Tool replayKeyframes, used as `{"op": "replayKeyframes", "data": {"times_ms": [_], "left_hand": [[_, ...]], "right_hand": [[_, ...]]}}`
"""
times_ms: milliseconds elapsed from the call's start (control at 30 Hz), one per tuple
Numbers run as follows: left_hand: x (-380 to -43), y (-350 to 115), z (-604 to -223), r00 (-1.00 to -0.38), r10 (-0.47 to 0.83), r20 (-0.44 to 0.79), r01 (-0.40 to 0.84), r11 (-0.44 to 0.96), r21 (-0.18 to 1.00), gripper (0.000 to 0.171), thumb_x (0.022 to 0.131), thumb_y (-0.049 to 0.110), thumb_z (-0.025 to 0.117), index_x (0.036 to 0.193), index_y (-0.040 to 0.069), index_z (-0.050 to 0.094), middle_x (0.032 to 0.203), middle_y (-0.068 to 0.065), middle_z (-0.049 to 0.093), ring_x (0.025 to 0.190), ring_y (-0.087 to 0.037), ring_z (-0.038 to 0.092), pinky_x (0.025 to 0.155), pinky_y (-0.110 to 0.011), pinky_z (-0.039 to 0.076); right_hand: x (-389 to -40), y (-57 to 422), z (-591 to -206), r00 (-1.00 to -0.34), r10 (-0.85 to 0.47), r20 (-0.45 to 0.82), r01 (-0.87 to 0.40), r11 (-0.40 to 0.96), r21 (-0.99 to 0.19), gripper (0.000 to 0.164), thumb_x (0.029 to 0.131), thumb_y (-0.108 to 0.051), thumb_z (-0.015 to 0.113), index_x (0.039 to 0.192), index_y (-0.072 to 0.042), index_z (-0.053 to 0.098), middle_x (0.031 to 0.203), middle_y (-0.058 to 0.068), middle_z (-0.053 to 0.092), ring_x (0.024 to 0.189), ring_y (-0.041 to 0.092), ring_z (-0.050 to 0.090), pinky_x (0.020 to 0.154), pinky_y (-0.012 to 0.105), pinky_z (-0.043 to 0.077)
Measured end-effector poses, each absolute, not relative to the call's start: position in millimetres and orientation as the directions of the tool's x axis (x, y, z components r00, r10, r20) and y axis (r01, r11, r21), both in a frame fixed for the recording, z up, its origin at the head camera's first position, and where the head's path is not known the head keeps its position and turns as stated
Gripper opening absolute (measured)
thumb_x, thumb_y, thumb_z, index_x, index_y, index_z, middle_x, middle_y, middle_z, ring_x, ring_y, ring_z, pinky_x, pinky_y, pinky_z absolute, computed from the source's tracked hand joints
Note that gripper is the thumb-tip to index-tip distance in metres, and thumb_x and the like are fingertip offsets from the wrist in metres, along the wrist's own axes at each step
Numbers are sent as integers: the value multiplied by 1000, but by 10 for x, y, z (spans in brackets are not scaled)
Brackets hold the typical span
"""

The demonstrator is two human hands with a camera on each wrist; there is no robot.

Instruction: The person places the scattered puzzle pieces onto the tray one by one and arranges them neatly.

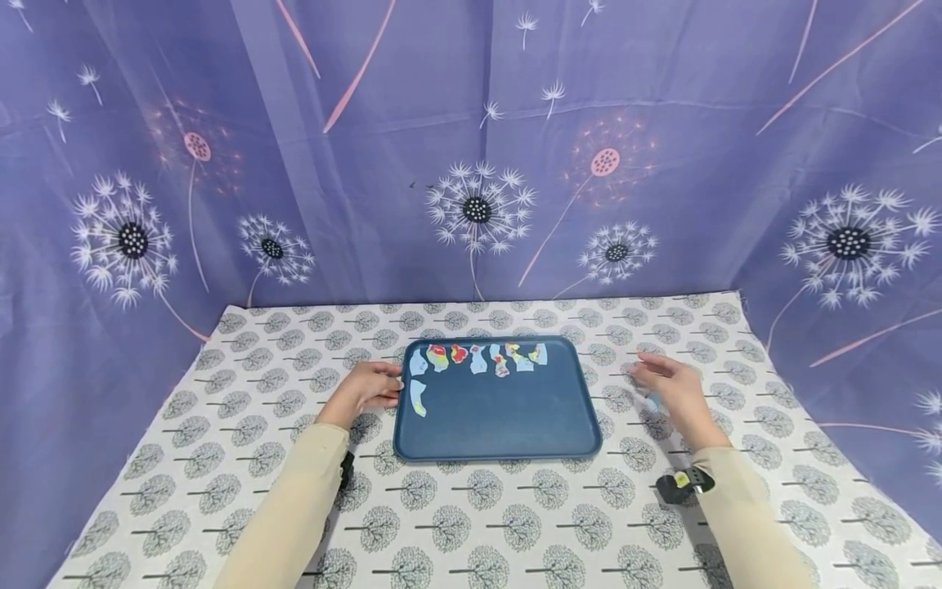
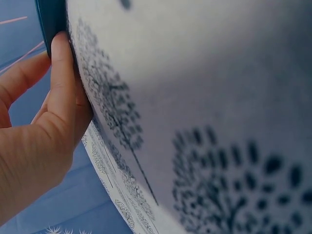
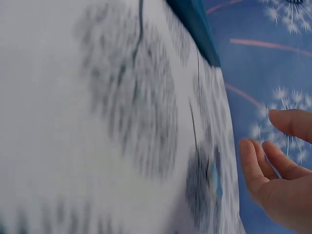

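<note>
A dark blue tray [image 1: 508, 421] lies on the cloth, holding several irregular flat pieces with light blue, red and yellow print. They line up along its far side, and one curved light blue piece [image 1: 418, 398] sits below the row at the left. My left hand [image 1: 371, 384] touches the tray's left rim with thumb and fingertips. In the left wrist view, the left fingers [image 2: 61, 63] meet the rim's edge. Right of the tray, my right hand [image 1: 671, 391] hovers with loosely bent fingers and nothing between them. A light blue piece [image 1: 653, 401] lies beneath it, partly hidden.
A white cloth [image 1: 471, 523] with grey tree prints covers the table. Purple curtains [image 1: 353, 196] with dandelion patterns rise behind it and at both sides. Black wrist straps [image 1: 673, 488] sit at the sleeves.
</note>
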State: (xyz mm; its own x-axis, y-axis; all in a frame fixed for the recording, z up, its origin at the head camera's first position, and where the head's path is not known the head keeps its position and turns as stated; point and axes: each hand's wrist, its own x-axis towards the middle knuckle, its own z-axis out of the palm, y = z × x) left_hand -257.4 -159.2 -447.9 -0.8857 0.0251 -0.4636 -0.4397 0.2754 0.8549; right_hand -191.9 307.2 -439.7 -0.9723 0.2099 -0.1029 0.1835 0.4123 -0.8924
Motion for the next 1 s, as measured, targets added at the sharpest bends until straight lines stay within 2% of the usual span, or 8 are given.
{"op": "replayKeyframes", "data": {"times_ms": [167,433,533,633,667,800,900,1000], "left_hand": [[-2569,-1596,-4471,-888,26,-460,-437,267,859,45,87,-8,60,132,-6,53,84,-12,64,65,-15,63,68,-27,62],[-2559,-1594,-4480,-891,35,-453,-428,270,863,46,87,-8,60,132,-6,52,82,-11,64,64,-15,63,67,-27,62],[-2560,-1591,-4486,-891,31,-452,-428,269,863,45,87,-8,59,132,-6,52,83,-12,64,64,-15,63,67,-28,62],[-2564,-1587,-4487,-892,24,-452,-429,272,861,45,87,-8,59,131,-6,53,83,-12,64,65,-15,63,67,-28,62],[-2563,-1587,-4485,-892,23,-452,-430,272,861,45,87,-8,60,131,-5,53,83,-12,64,65,-15,63,67,-28,62],[-2555,-1588,-4470,-889,24,-457,-434,268,860,45,87,-8,60,132,-5,53,82,-12,65,65,-16,63,67,-28,62],[-2554,-1587,-4464,-887,26,-461,-438,270,858,46,87,-7,61,132,-5,53,84,-13,65,66,-16,64,68,-28,62],[-2553,-1590,-4460,-888,33,-460,-435,270,859,45,87,-7,61,132,-5,53,86,-15,65,67,-16,64,69,-29,62]], "right_hand": [[-1829,3275,-4434,-971,218,-103,194,454,-869,61,94,-34,63,142,-1,43,134,22,53,85,-10,52,103,44,45],[-1748,3411,-4481,-964,199,-176,249,454,-855,66,92,-36,65,141,2,42,129,17,58,91,-4,51,106,51,41],[-1742,3432,-4491,-964,183,-194,258,463,-848,67,91,-34,66,141,3,42,130,19,57,93,-2,52,107,54,39],[-1723,3440,-4484,-969,152,-195,245,492,-835,68,90,-32,69,141,4,42,135,23,51,104,12,58,107,55,38],[-1717,3437,-4480,-970,142,-196,241,504,-829,69,89,-31,70,141,4,42,136,24,50,104,12,58,107,56,38],[-1702,3404,-4474,-973,114,-201,230,554,-800,72,84,-27,75,140,4,43,136,26,49,116,34,54,106,57,38],[-1715,3389,-4490,-974,115,-196,226,600,-768,72,80,-24,78,138,3,46,131,26,53,115,38,53,103,55,42],[-1739,3386,-4505,-974,120,-190,223,627,-746,71,78,-22,79,136,5,48,124,24,56,109,33,55,97,48,48]]}}
